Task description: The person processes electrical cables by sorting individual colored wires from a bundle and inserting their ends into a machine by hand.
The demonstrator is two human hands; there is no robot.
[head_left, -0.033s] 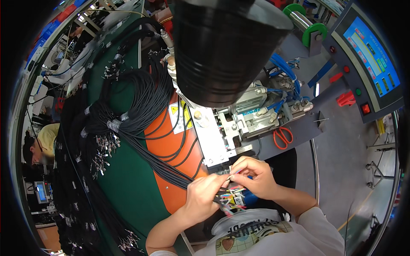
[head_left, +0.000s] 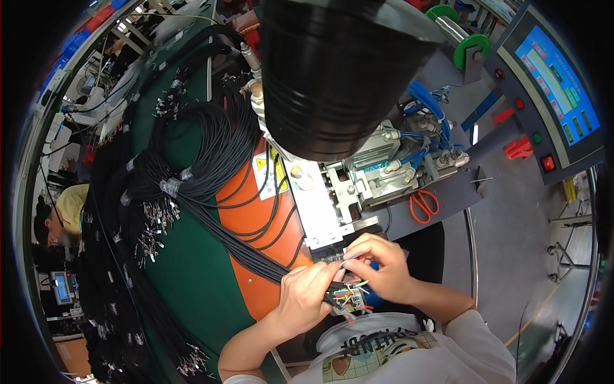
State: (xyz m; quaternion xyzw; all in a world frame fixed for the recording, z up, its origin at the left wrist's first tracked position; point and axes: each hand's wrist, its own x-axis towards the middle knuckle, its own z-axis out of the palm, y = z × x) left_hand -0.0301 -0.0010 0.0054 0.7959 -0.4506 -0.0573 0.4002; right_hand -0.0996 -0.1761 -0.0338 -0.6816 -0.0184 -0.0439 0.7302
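Can make out a white-and-yellow warning label [head_left: 270, 174], with a triangle symbol, over the orange surface [head_left: 256, 294] beyond and left of the fingers [head_left: 369, 243]. Just below the fingers, beside coloured wire ends [head_left: 348, 315], can spot a white tag [head_left: 356, 299] with black printing too fine to read. Closer to the body than the fingers, see bold dark lettering [head_left: 377, 340] above a colourful print on the white shirt [head_left: 464, 345]. Far up and right of the fingers, find a lit blue screen [head_left: 556, 83] with coloured boxes and tiny characters. Well left, see a smaller screen [head_left: 62, 288] with illegible marks.
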